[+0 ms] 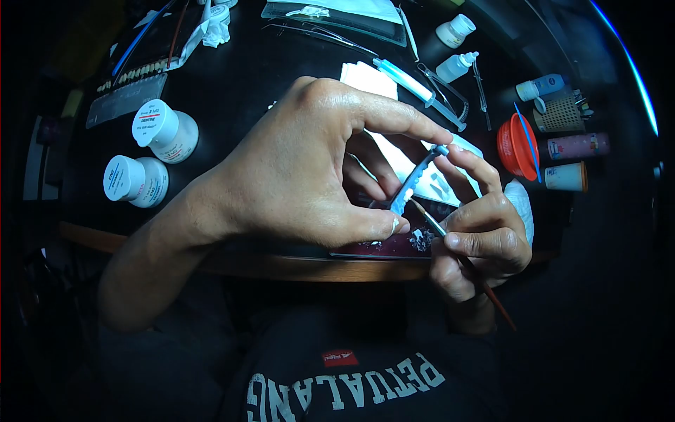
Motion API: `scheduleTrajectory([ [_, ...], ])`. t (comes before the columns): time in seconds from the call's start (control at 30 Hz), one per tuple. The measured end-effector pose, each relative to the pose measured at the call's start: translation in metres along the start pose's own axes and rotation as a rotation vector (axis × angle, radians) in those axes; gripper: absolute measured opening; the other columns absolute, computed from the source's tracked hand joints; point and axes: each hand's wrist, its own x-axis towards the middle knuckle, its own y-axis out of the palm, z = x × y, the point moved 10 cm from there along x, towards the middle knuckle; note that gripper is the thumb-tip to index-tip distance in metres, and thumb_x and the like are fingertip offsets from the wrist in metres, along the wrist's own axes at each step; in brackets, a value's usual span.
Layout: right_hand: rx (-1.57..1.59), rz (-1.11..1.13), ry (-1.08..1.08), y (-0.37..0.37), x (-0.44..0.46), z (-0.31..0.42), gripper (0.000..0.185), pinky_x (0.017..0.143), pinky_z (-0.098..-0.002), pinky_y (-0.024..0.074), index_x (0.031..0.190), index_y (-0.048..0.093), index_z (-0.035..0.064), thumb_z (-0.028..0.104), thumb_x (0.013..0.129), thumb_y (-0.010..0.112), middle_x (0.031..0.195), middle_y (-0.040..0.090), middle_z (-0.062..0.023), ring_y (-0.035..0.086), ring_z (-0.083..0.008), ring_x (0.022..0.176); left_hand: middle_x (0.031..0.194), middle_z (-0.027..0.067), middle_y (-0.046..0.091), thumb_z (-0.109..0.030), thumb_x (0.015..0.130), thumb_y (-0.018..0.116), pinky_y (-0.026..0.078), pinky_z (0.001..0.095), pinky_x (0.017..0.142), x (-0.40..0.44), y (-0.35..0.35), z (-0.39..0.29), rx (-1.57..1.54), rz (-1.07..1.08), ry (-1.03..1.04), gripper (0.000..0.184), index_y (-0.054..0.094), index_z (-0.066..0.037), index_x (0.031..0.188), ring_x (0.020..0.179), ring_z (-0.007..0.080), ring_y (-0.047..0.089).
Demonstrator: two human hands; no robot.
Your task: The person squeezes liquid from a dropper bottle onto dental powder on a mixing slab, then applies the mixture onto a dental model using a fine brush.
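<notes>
My left hand (302, 169) grips a narrow blue dental mould (420, 171) with a scalloped edge, its ends between thumb and index finger. White material sits near the mould's lower end, and a white smear marks my thumb tip. In my right hand (489, 243) is a fine brush (470, 264) with a metal ferrule and reddish-brown handle. Its tip is at the mould's lower end; whether it touches is unclear. A raised right fingertip is against or very near the mould's upper end. Below lies a dark red slab (390, 247) with whitish powder or paste on it.
Two labelled jars (174, 137) (146, 184) stand at left, beside a tooth shade guide (133, 76). Behind my hands lie tweezers (323, 34) and a syringe (415, 84). Small bottles (455, 30) (457, 66) and a red bowl (515, 145) are at right. The wooden table edge (302, 268) runs in front.
</notes>
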Motion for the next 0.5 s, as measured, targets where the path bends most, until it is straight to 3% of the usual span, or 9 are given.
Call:
scheduleTrajectory([
  [0.5, -0.013, 0.004, 0.008, 0.0005, -0.0007, 0.0016, 0.027, 0.103, -0.0659, 0.0462, 0.087, 0.071, 0.0038, 0.023, 0.077, 0.087, 0.082, 0.067, -0.0136, 0.058, -0.0565, 0.119, 0.125, 0.0194, 0.069, 0.004, 0.071, 0.082, 0.064, 0.0294, 0.079, -0.0001, 0.0007, -0.0001, -0.004, -0.001, -0.012, 0.063, 0.063, 0.003, 0.132, 0.092, 0.0195, 0.075],
])
